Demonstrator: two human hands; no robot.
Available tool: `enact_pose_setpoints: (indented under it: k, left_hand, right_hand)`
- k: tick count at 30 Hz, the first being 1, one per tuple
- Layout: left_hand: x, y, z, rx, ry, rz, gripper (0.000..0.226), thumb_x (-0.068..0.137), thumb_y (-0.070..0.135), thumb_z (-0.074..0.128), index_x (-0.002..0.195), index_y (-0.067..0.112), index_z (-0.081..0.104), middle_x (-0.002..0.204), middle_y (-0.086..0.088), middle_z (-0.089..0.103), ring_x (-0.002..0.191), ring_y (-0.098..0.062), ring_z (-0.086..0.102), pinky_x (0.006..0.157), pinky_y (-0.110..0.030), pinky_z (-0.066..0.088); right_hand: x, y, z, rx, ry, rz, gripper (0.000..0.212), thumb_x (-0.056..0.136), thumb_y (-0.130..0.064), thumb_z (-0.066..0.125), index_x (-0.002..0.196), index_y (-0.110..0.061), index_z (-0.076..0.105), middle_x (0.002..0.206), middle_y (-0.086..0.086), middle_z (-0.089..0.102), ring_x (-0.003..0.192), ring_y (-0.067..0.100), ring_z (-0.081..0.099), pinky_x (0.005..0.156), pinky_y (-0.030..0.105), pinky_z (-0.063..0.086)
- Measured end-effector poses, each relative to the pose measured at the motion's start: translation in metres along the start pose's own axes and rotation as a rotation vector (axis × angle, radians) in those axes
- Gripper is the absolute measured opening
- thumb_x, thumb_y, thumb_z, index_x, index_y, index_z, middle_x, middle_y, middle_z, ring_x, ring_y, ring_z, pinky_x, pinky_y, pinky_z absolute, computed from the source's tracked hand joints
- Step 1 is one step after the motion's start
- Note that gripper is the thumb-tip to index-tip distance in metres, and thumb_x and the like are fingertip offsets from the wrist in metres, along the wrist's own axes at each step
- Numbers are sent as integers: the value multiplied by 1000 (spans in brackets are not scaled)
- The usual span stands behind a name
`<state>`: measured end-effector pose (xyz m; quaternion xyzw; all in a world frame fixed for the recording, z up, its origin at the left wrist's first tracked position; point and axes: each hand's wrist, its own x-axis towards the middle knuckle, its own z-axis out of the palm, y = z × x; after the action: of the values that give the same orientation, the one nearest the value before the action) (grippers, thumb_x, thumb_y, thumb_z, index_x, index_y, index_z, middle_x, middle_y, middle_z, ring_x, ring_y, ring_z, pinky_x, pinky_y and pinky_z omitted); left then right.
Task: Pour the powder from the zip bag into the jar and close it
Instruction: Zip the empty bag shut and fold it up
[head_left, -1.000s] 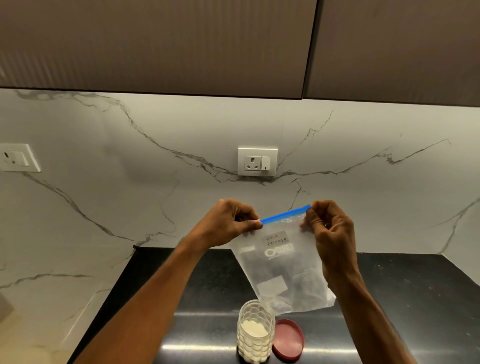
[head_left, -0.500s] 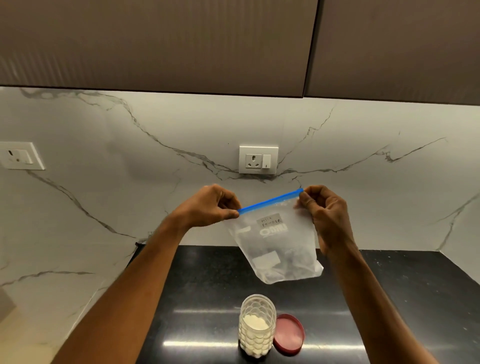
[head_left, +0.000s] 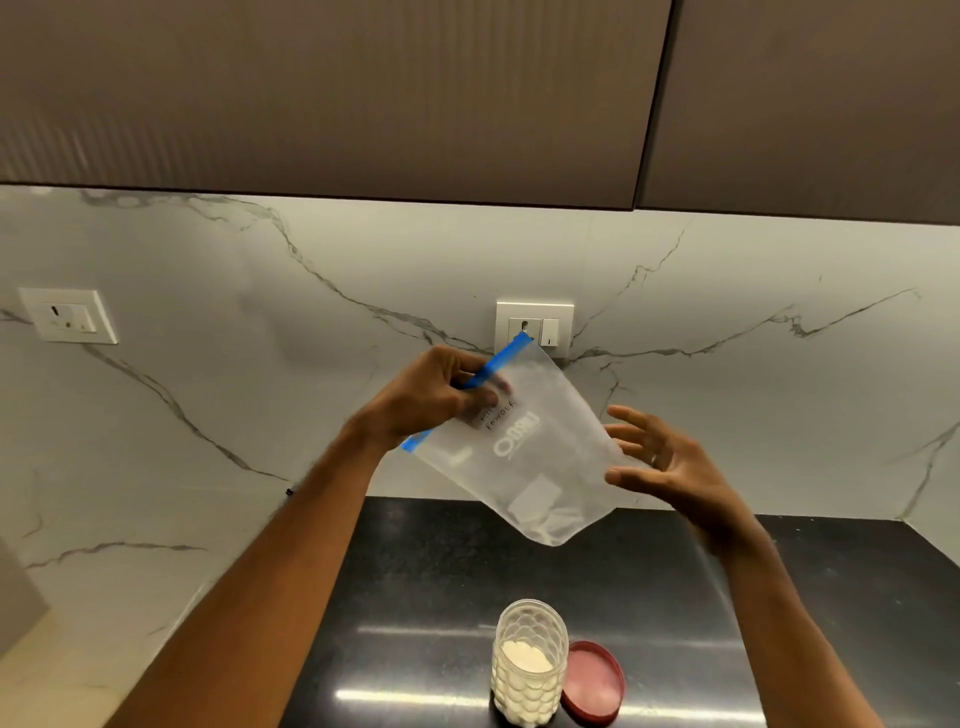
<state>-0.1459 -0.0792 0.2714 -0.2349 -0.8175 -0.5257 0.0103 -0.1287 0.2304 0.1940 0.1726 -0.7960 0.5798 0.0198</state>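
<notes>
Against the white marble wall with grey veins (head_left: 727, 291), at the far left, a white wall socket (head_left: 67, 316) sits flush, and brown cupboard doors (head_left: 322, 93) run across the top. Moving right, the left hand (head_left: 431, 397) is raised above the bench, its fingers (head_left: 480, 400) curled and pinching the blue zip strip at the top edge of a clear plastic zip bag (head_left: 540, 457). That bag hangs in the air, tilted so the blue strip slopes from lower left up to upper right, with its bottom corner lowest; a handwritten label and a white printed logo show on its face, and it looks nearly empty, with only a faint white haze near the bottom. Behind the bag's upper corner a second white socket with a switch (head_left: 535, 327) is set in the wall. Below, on the glossy black stone bench (head_left: 415, 597), stands a clear, dimpled plastic jar (head_left: 530, 662), upright and uncapped, partly filled with white powder (head_left: 524, 662). Just beside it, to the right and touching or nearly so, a round red lid (head_left: 595, 683) lies flat. Further right and higher, the right hand (head_left: 670, 462) hovers by the bag's right edge with fingers spread and relaxed, holding nothing; whether the fingertips touch the plastic cannot be told.
</notes>
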Motion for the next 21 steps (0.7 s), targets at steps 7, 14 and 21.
enact_pose_setpoints:
  k: [7,14,21]
  left_hand:
    - [-4,-26,3,-230,83,-69,19,92,9,68,109,10,74,105,-12,76,96,-25,75,77,-32,63]
    - [-20,-58,5,-196,108,-246,26,89,15,72,115,16,68,99,-6,78,89,-24,77,65,-29,62]
    - [-34,-74,6,-280,68,-299,28,89,8,69,115,19,68,95,-4,79,80,-23,77,63,-28,62]
  right_hand:
    - [-9,43,35,403,68,145,63,69,-29,88,126,-23,62,120,3,71,110,21,69,86,34,59]
    - [-4,40,42,342,137,178,36,73,-31,82,101,-9,77,107,10,75,101,29,71,82,43,60]
    - [-3,28,25,384,137,201,29,74,-23,78,101,-11,78,108,16,74,95,35,72,75,42,62]
